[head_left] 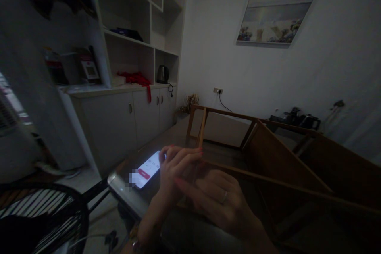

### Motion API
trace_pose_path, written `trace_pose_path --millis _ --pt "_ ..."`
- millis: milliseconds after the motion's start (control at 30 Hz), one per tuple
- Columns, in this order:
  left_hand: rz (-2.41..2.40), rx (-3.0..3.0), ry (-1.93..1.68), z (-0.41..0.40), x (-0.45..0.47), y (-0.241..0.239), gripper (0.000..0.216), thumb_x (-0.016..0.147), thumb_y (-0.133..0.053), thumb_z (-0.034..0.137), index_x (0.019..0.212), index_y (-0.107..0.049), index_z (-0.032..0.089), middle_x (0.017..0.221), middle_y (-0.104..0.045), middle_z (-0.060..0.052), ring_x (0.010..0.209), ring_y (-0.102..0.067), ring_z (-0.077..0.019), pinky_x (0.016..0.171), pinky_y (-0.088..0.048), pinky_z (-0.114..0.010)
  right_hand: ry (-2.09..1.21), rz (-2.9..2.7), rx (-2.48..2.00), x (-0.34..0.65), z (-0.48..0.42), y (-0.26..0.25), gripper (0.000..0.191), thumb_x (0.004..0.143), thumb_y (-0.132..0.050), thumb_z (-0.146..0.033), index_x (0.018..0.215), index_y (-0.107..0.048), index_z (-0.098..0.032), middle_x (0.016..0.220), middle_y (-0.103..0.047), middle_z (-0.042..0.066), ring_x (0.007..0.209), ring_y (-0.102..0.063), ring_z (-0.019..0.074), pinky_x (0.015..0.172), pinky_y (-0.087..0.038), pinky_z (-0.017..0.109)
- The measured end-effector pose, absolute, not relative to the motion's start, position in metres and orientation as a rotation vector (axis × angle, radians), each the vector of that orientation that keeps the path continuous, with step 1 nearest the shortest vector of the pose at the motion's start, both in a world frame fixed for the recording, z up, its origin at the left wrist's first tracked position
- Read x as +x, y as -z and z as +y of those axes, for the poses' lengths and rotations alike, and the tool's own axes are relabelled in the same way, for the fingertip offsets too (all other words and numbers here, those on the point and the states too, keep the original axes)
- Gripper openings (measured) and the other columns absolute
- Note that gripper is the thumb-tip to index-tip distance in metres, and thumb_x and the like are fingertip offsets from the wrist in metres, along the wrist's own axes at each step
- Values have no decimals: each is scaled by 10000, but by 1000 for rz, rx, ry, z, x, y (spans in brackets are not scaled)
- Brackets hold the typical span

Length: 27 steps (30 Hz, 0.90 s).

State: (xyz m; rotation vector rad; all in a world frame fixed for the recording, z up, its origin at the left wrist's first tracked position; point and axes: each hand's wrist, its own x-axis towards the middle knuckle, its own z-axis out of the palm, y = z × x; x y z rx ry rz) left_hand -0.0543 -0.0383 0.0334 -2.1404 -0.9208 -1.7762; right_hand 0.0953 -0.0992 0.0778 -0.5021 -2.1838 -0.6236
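My left hand (175, 164) is bent with its fingers reaching rightward, their pink nails close to the near corner of a brown wooden frame (274, 152). Against it, my right hand (223, 196), wearing a ring, has its fingers curled and one digit pointing left toward the left palm. Both hands are closed and nearly touching; whatever lies between them is hidden in the dim light. The frame, with several open compartments and panels, lies on the table (175, 133). Just left of my left hand a lit phone (149, 170) rests on the table, showing a timer-like screen with a red button.
A black slatted chair (44, 210) stands at lower left. White cabinets (110, 127) along the left wall carry a kettle (162, 74) and red cloth (137, 78). A cord runs from the wall socket (218, 90) behind the frame. Dark items (297, 117) sit beyond it.
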Motion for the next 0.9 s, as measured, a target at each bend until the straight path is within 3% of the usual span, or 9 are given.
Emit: trace_pose_path --millis 100,267,500,767,900 --pt "-918 -2155 1767 -37 -54 -32 130 996 -570 304 1019 -698 306 1007 -812 40 852 -622 -197 873 -338 -406 585 -2204 -528 96 -99 -74 218 1002 -550 -134 1172 -681 -172 633 -623 -61 589 -534 94 591 -404 275" --pt "-930 -2124 1768 -37 -54 -32 125 1000 -576 324 1009 -698 302 977 -813 35 837 -617 -194 868 -334 -405 465 -2206 -510 92 -97 -67 267 1036 -473 -151 1253 -626 -125 687 -662 -34 621 -572 102 623 -436 279" --pt "-931 -2122 1780 -38 -53 -34 163 1014 -557 370 1007 -707 307 976 -812 40 852 -609 -194 873 -328 -402 340 -2202 -548 90 -93 -68 219 1020 -482 -167 1102 -685 -172 748 -687 -11 714 -610 124 730 -474 290" --pt "-930 -2136 1786 -38 -53 -31 199 1022 -530 398 1024 -706 306 989 -809 30 858 -607 -203 883 -330 -412 309 -2343 -595 101 -98 -82 328 999 -461 -162 1289 -612 -182 889 -732 1 825 -602 156 829 -464 329" --pt "-949 -2139 1784 -38 -54 -30 180 1015 -542 373 1036 -710 313 990 -808 25 868 -601 -205 903 -329 -412 325 -2375 -636 104 -100 -85 280 1048 -486 -236 1299 -608 -211 920 -749 -8 865 -616 139 834 -461 299"
